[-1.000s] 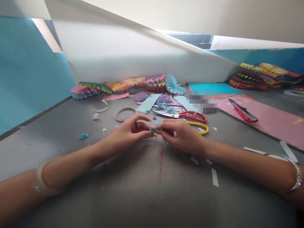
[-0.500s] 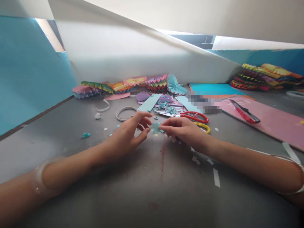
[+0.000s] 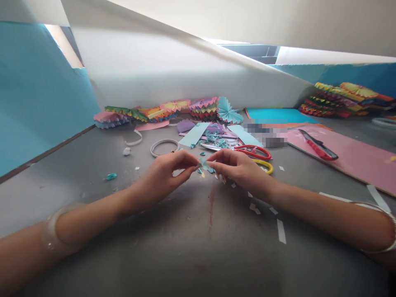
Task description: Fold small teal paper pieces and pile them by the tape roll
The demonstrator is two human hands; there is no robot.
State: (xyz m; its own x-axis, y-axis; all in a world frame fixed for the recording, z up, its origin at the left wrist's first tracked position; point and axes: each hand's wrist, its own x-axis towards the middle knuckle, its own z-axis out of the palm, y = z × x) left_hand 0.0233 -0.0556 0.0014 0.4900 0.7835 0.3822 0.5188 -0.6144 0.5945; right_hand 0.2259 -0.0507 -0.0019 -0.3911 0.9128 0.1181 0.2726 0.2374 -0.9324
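Observation:
Between my two hands is a small pale-blue paper flower (image 3: 203, 164), held just above the grey table. My left hand (image 3: 173, 167) pinches its left edge between thumb and forefinger. From the other side, my right hand (image 3: 236, 167) grips the right edge with thumb and fingertips. The fingers cover much of the flower, so its outline is hard to make out. Teal paper scraps (image 3: 210, 170) lie just beneath and behind it. Right behind my right hand rest red-handled scissors (image 3: 253, 152) and a yellow-handled pair (image 3: 266, 166).
Folded paper rosettes (image 3: 204, 108) line the wall. A tape roll (image 3: 165, 147) lies behind my left hand. Pale-blue strips (image 3: 194, 134) and shredded paper sit mid-table. On the right, a red utility knife (image 3: 318, 145) rests on a pink board (image 3: 355, 152). White scraps (image 3: 281, 231) are scattered nearby.
My left hand has moved in to the right and its fingers have closed on the flower's left edge. My right hand keeps its grip. The flower now looks more turned or bent.

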